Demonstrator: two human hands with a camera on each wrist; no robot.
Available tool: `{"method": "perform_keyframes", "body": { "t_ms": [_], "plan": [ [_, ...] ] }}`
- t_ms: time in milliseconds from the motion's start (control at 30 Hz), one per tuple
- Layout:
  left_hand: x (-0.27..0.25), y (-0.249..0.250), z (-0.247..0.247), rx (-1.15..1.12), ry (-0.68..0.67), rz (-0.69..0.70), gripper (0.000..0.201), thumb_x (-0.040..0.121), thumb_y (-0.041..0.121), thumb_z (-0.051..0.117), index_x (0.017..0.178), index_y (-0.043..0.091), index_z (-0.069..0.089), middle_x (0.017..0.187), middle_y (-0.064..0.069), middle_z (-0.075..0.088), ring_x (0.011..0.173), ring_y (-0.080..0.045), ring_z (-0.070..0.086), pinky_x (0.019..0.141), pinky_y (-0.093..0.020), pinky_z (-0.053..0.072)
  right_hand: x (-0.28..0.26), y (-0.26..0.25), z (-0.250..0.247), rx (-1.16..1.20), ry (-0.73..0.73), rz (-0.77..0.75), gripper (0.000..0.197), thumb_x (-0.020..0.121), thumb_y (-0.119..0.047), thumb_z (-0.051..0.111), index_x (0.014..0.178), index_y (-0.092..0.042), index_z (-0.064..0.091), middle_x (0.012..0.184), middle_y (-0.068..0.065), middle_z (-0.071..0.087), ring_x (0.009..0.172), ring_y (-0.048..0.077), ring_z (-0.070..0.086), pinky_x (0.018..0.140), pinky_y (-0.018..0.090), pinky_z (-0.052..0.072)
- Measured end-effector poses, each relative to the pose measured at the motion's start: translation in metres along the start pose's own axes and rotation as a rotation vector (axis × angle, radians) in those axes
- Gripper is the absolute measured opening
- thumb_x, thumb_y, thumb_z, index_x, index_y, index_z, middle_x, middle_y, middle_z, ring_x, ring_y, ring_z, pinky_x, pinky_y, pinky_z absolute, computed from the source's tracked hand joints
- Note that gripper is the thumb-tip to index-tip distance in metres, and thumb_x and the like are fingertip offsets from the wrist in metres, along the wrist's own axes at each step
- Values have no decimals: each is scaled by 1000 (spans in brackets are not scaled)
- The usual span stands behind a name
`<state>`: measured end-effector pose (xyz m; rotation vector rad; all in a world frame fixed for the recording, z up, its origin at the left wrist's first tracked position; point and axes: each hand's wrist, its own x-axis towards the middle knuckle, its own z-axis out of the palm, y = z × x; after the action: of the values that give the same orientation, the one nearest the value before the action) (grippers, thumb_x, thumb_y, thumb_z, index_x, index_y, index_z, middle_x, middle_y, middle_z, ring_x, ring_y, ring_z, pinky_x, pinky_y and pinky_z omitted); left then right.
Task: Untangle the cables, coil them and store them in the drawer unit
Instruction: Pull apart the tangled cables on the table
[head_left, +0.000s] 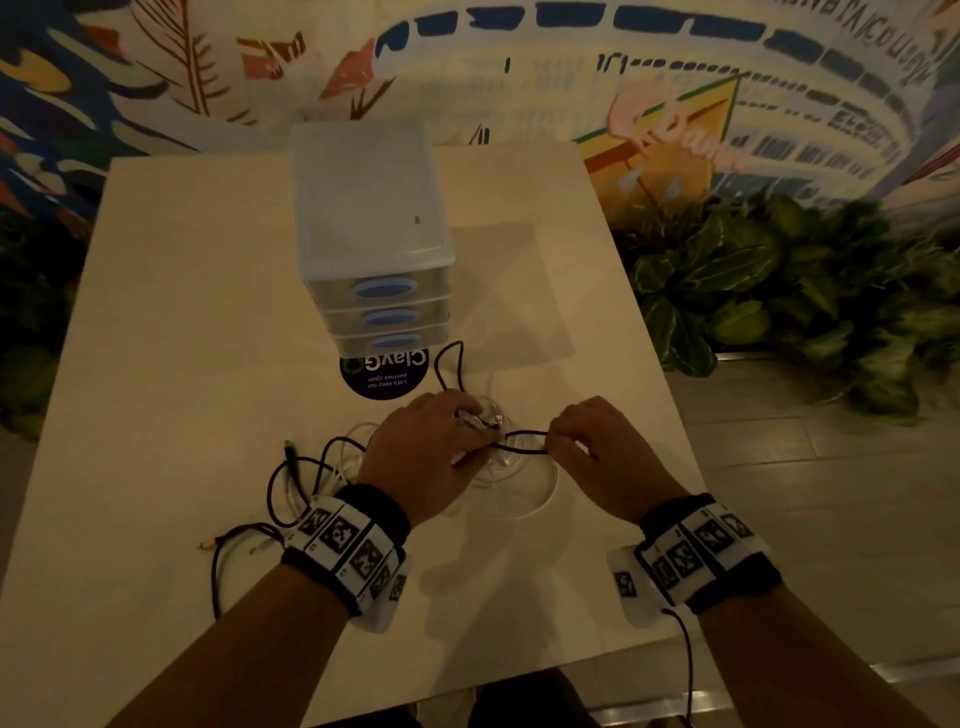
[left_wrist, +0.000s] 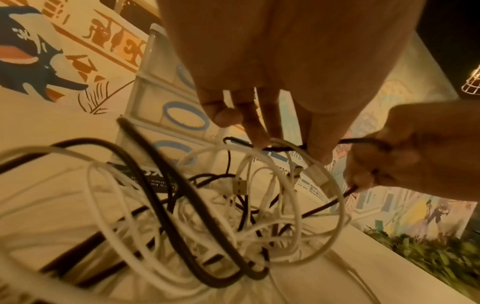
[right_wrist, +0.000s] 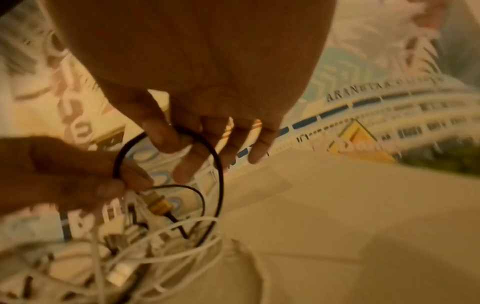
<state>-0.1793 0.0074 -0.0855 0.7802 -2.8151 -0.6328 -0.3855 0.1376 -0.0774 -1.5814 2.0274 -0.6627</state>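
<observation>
A tangle of white and black cables (head_left: 498, 457) lies on the table (head_left: 208, 312) in front of the clear drawer unit (head_left: 371, 234), whose three blue-handled drawers are closed. My left hand (head_left: 467, 423) grips a bunch of the tangle with curled fingers. In the right wrist view the left hand (right_wrist: 116, 181) holds cables beside a yellow plug (right_wrist: 158, 201). My right hand (head_left: 558, 441) pinches a black cable (head_left: 519, 444) stretched between both hands. The right hand (right_wrist: 176, 144) holds that black cable (right_wrist: 218, 164) as a loop. White loops (left_wrist: 259, 205) hang below my left hand (left_wrist: 262, 131).
More black and white cable trails left of my left wrist, ending in a green plug (head_left: 289, 447) and a small yellow plug (head_left: 206, 545). A round dark sticker (head_left: 384, 374) sits before the drawers. Leafy plants (head_left: 779, 291) stand past the table's right edge.
</observation>
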Motion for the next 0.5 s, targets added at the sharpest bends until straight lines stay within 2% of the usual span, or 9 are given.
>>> {"method": "perform_keyframes", "body": {
  "t_ms": [67,167,233,300,367,433,500],
  "plan": [
    [-1,1,-2,3,-8,11,38,92,55,46,105,39,78,106,9,69,86,-20,66,64,-35,55,2,-2,-1,-54,25,5,38,90,-40,39,79,-23,71,77,-7,65,86,16,52,84,43,45],
    [-2,6,-6,9,1,6,38,91,54,46,99,37,79,98,11,71,80,-17,67,60,-30,52,4,-26,1,-30,91,-113,29,95,-36,46,86,-22,70,81,-5,65,86,17,56,85,37,46],
    [-2,9,-7,-22,12,11,37,88,51,47,92,33,79,96,10,71,78,-17,67,61,-30,53,5,-46,7,-88,43,-134,26,98,-45,50,88,-24,62,76,-10,56,75,9,52,71,29,45],
    [-3,10,-7,-37,11,3,33,85,49,51,87,30,78,97,10,70,77,-17,67,63,-31,54,10,-55,9,-111,-56,-19,30,98,-58,49,94,-28,53,71,-12,50,66,5,49,59,22,36],
    [-5,7,-6,-40,7,-32,31,83,48,54,87,29,77,97,10,69,74,-16,66,61,-28,51,14,-52,8,-132,-127,46,38,98,-63,46,92,-26,50,66,-8,50,60,6,48,56,25,35],
    [-7,1,-2,-57,30,-56,33,82,50,52,89,31,78,97,11,67,73,-15,65,61,-24,46,15,-48,3,-180,-151,-26,42,100,-61,42,87,-24,56,65,-3,54,60,11,50,59,30,40],
    [-11,-9,2,-84,40,-95,29,82,50,56,96,36,77,103,15,65,84,-12,65,68,-23,47,14,-48,-6,-159,-187,-95,46,99,-61,41,85,-23,62,67,1,57,62,13,53,60,31,44]
  ]
}}
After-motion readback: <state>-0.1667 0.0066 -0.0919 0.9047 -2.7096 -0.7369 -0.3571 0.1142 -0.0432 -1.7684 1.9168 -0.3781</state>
